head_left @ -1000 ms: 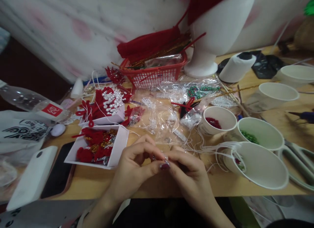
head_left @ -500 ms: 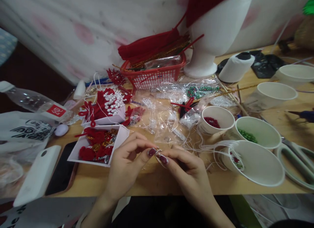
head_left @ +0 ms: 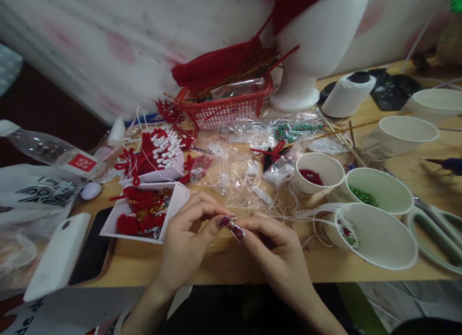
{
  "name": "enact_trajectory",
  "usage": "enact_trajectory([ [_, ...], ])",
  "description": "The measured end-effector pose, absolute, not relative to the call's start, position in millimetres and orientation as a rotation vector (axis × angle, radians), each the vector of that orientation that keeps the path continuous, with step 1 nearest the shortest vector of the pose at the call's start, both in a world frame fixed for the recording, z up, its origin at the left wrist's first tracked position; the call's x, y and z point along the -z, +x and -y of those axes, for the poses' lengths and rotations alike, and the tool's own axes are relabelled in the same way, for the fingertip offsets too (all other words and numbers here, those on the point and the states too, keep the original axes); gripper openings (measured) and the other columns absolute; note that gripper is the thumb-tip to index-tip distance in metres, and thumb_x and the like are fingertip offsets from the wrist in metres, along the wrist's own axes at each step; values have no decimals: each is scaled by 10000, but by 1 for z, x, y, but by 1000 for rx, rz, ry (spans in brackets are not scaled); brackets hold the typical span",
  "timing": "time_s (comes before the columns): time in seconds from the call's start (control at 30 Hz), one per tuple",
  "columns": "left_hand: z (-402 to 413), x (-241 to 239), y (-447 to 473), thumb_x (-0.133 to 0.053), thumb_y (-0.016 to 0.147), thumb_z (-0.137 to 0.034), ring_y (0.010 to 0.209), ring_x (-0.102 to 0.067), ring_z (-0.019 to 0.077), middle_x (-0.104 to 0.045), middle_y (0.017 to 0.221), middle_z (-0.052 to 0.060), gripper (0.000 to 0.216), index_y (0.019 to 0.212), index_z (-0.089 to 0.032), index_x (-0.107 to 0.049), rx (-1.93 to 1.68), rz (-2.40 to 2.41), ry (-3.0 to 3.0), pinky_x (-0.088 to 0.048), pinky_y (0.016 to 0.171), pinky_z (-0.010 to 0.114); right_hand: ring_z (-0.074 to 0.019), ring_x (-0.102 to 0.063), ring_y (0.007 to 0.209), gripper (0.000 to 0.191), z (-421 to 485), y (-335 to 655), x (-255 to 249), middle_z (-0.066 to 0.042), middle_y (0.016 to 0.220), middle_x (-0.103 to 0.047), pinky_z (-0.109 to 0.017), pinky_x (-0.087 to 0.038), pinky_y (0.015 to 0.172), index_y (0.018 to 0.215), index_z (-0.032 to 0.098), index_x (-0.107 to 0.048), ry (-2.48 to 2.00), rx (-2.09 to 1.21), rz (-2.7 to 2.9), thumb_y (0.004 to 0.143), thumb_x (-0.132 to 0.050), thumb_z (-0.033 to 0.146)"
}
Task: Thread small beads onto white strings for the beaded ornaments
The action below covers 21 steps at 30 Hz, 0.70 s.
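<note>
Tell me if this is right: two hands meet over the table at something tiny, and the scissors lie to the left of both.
Wrong only about the scissors: the head view shows them to the right of the left hand and the right hand, beside a white cup. Both hands do meet over the table at something tiny.

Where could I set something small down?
Bare wood shows along the near edge between the smartphone and left hand, and between the right hand and nearest paper cup. Behind the hands it's crowded: plastic bags, red basket.
</note>
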State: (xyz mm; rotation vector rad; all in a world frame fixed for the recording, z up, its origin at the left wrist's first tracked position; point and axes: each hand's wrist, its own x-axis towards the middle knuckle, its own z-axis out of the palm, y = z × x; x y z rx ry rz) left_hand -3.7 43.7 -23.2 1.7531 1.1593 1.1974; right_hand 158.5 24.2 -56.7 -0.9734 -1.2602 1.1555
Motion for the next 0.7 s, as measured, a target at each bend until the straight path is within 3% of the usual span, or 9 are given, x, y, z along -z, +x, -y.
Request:
enact_trajectory([
  [0.33,-43,23,-1,-621,945,-194,741,-538,100,-556,782,-39,143,804,-207,-636,-1123,-1195,1892,-414,676,188,-91,-481,543,159,-24,157,56,42,603,-565,-194,-374,499,878,291,-806,-972,-1127,1270,879,-669,210],
  [0.53,-43,26,2,-563,974,-191,725,-516,108,-530,779,-33,186,790,-198,-591,-1117,-1198,1917,-403,665,203,-100,-490,540,129,-25,156,57,27,611,-604,-206,-391,497,888,232,-792,-995,-1114,1265,868,-666,213],
  [0.7,-43,30,5,-573,962,-172,714,-521,115,-535,773,-29,173,790,-195,-582,-1193,-1250,2017,-400,647,218,-97,-468,535,137,-24,152,56,30,593,-564,-216,-374,503,787,200,-765,-1052,-1122,1228,869,-674,261],
])
